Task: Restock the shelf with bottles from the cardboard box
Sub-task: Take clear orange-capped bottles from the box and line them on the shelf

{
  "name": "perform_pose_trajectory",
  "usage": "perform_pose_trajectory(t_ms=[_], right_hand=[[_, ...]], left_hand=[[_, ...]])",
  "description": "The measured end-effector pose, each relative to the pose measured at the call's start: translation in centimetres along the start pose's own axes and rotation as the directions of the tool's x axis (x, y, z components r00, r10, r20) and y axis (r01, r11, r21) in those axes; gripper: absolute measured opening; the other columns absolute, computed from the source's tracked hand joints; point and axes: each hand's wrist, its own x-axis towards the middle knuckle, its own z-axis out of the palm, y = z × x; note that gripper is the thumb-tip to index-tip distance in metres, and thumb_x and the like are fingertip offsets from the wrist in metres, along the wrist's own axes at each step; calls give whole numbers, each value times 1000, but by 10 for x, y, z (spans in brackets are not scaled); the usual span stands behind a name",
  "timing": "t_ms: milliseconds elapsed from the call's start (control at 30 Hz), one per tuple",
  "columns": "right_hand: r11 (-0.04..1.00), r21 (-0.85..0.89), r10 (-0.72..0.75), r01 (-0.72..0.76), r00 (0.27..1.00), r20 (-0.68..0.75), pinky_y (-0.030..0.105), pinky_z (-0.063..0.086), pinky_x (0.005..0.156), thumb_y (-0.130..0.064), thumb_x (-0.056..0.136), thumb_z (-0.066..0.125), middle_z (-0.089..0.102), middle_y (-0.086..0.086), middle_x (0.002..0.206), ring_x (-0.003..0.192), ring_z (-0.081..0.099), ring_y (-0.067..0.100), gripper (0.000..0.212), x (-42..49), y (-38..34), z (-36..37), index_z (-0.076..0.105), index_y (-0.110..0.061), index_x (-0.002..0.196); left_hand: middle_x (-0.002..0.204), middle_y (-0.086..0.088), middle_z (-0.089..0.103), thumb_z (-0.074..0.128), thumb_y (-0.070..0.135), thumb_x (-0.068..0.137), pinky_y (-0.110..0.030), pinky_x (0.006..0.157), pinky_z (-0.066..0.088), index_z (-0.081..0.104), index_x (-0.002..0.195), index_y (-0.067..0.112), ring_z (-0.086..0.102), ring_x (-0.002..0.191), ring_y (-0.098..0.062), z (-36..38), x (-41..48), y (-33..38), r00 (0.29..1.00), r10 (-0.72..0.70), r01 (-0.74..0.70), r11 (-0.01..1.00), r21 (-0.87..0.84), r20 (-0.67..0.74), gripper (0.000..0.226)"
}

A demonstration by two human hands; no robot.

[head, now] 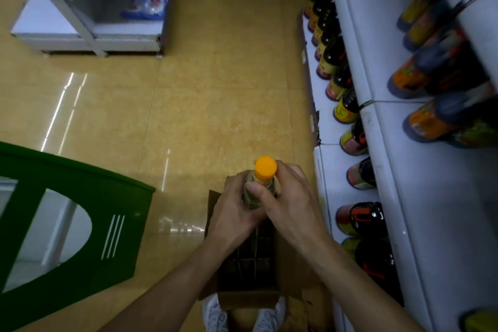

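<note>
bottle point(262, 179): orange cap, pale clear body. box point(248, 299): brown cardboard, dark divider grid inside. floor point(188, 89): mottled yellow-tan tiles. stand point(89, 197): green, three white stripes. shelf point(390, 170): pale grey-white. shelf bottles point(347, 109): dark, with yellow, orange and red labels. shoes point(215, 315): light grey. far packs point(152, 0): blue and white.

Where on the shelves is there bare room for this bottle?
Upper shelf: wide bare stretch between the orange-labelled bottles and the yellow one at the near corner. Lower shelf: crowded, one small gap between two red-labelled bottles.
</note>
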Motion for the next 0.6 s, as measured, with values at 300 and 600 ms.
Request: perform_pose_trajectory(t_ms=[300, 600], right_hand=[[996, 67, -64, 64, 998, 4, 36, 51, 88, -50, 91, 64, 63, -9, 105, 103, 57, 6, 28, -1, -97, -92, 61, -29, 110], [978, 178, -104, 108, 994, -29, 44, 55, 92, -60, 86, 61, 70, -14, 108, 104, 64, 4, 36, -16, -203, -186, 62, -34, 111]], left_hand=[[111, 15, 67, 75, 53, 71, -32, 82, 57, 58, 114, 44, 65, 99, 0, -55, -35, 121, 989, 147, -147, 989, -30, 5, 47], [117, 18, 63, 80, 52, 73, -32, 92, 56, 53, 109, 63, 61, 105, 4, -113, -73, 239, 946, 316, -317, 949, 5, 68, 47]])
